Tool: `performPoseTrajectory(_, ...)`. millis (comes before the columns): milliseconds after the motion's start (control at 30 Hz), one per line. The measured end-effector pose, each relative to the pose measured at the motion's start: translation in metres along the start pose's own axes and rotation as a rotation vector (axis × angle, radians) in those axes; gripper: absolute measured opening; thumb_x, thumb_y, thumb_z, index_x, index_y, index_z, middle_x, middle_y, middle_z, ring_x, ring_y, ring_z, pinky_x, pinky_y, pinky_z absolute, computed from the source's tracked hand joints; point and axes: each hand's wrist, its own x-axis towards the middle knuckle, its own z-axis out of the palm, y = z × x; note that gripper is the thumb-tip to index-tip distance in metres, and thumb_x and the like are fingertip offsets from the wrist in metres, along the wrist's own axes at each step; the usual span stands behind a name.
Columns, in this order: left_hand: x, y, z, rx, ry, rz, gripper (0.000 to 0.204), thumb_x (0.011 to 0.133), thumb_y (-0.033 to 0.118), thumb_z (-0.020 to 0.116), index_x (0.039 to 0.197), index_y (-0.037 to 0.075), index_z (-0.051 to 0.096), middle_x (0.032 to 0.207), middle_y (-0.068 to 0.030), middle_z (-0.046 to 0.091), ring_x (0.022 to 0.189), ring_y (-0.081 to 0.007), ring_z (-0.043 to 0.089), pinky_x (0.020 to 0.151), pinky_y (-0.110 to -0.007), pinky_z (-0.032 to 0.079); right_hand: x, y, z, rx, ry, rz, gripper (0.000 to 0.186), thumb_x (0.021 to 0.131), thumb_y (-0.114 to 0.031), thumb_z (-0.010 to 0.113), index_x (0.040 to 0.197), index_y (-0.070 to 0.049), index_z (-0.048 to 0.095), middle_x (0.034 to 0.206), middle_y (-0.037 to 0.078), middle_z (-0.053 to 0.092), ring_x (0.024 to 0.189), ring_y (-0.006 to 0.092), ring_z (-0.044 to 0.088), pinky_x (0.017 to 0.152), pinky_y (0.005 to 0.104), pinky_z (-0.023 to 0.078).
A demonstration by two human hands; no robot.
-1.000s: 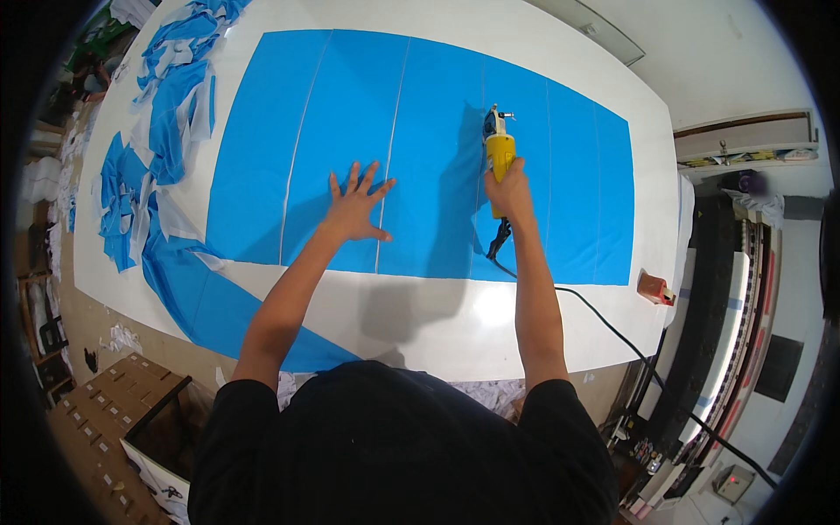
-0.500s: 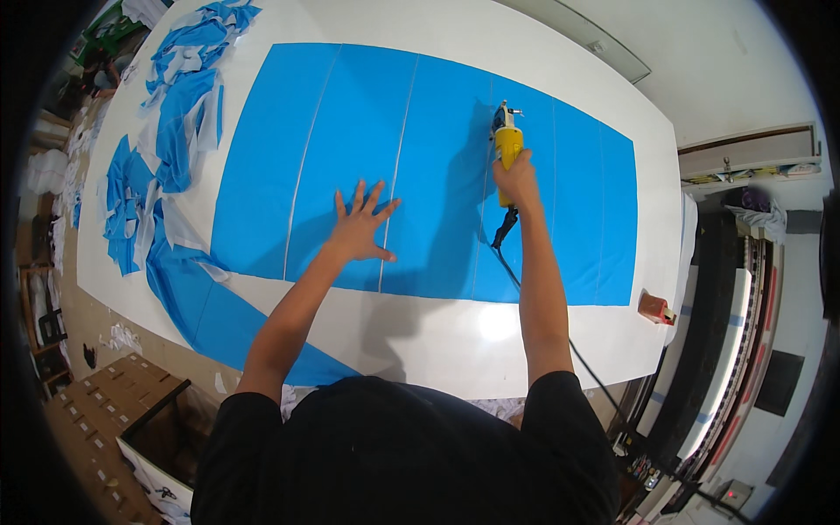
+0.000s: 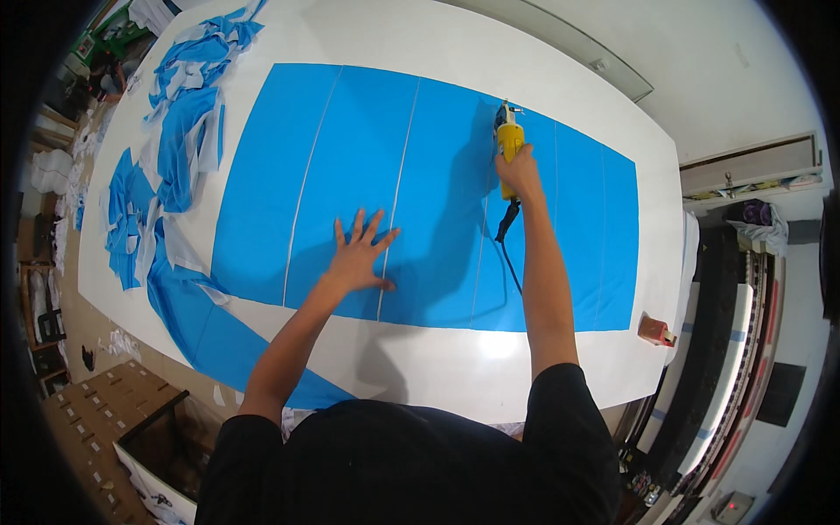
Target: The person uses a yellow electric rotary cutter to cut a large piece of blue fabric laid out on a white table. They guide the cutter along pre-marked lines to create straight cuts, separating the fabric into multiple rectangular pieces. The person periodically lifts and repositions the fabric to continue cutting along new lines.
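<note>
A wide blue cloth [image 3: 245, 210] lies flat on the white table, crossed by several pale lines running away from me. Pressed flat on it, left of the middle, is my left hand [image 3: 354, 261], fingers spread and holding nothing. My right hand [image 3: 522, 169] is closed round the yellow body of an electric fabric cutter [image 3: 509, 138]. The cutter's metal head is at the cloth's far edge, in line with one of the pale lines. Its blade is too small to make out. From its rear end a black cord [image 3: 508, 261] trails toward me, passing under my right forearm.
Crumpled blue and white cloth scraps [image 3: 188, 140] heap along the table's left side. A blue strip [image 3: 236, 337] hangs over the near left edge. A small red object [image 3: 654, 331] sits near the right edge of the white table [image 3: 437, 354]. Brown cartons [image 3: 96, 420] stand lower left.
The cutter has slid away from me along the pale line to the cloth's far edge, my right arm reaching farther. My left hand stays in place on the cloth. The whole view has shifted slightly.
</note>
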Motion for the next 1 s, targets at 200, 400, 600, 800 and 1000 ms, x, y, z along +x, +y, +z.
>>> performPoseTrajectory(200, 0.001, 0.002, -0.005, -0.031, -0.005, -0.011, 0.124, 0.055, 0.059, 0.093, 0.161, 0.033, 0.035, 0.173, -0.0134, 0.009, 0.158, -0.0452, 0.0, 0.116, -0.078, -0.004, 0.029, -0.006, 0.002, 0.016, -0.001, 0.01, 0.066, 0.086, -0.036, 0.068, 0.121, 0.012, 0.037, 0.101, 0.041, 0.066, 0.092, 0.0548, 0.069, 0.076, 0.055, 0.059)
performPoseTrajectory(400, 0.002, 0.005, -0.008, -0.02, -0.021, -0.021, 0.124, 0.055, 0.058, 0.094, 0.161, 0.033, 0.035, 0.173, -0.0134, 0.009, 0.158, -0.0448, 0.0, 0.116, -0.078, -0.005, 0.056, -0.012, 0.002, -0.002, 0.004, 0.041, 0.062, 0.085, -0.03, 0.069, 0.122, 0.009, 0.037, 0.102, 0.037, 0.068, 0.093, 0.05, 0.071, 0.077, 0.0519, 0.06)
performPoseTrajectory(600, 0.001, 0.003, -0.007, -0.014, -0.018, -0.024, 0.124, 0.056, 0.061, 0.093, 0.162, 0.036, 0.033, 0.173, -0.0126, 0.007, 0.158, -0.0439, -0.003, 0.116, -0.078, -0.006, 0.08, -0.017, 0.004, 0.014, -0.003, 0.021, 0.065, 0.085, -0.032, 0.07, 0.122, 0.01, 0.037, 0.103, 0.037, 0.068, 0.094, 0.0491, 0.071, 0.077, 0.0508, 0.06)
performPoseTrajectory(800, 0.002, 0.002, -0.003, 0.009, 0.0, -0.014, 0.124, 0.056, 0.066, 0.09, 0.162, 0.037, 0.032, 0.174, -0.0125, 0.007, 0.158, -0.0438, -0.004, 0.115, -0.079, -0.007, 0.112, -0.016, 0.004, -0.027, 0.015, 0.025, 0.07, 0.086, -0.037, 0.07, 0.124, 0.013, 0.038, 0.106, 0.038, 0.068, 0.097, 0.0489, 0.071, 0.078, 0.0495, 0.061)
performPoseTrajectory(1000, 0.003, 0.004, -0.002, 0.02, 0.012, 0.008, 0.12, 0.059, 0.068, 0.087, 0.161, 0.032, 0.035, 0.173, -0.0147, 0.01, 0.158, -0.0461, 0.001, 0.115, -0.079, -0.006, 0.111, -0.004, -0.014, 0.097, 0.107, 0.109, 0.072, 0.086, -0.043, 0.07, 0.121, 0.015, 0.048, 0.109, 0.034, 0.069, 0.099, 0.0455, 0.072, 0.082, 0.0497, 0.059)
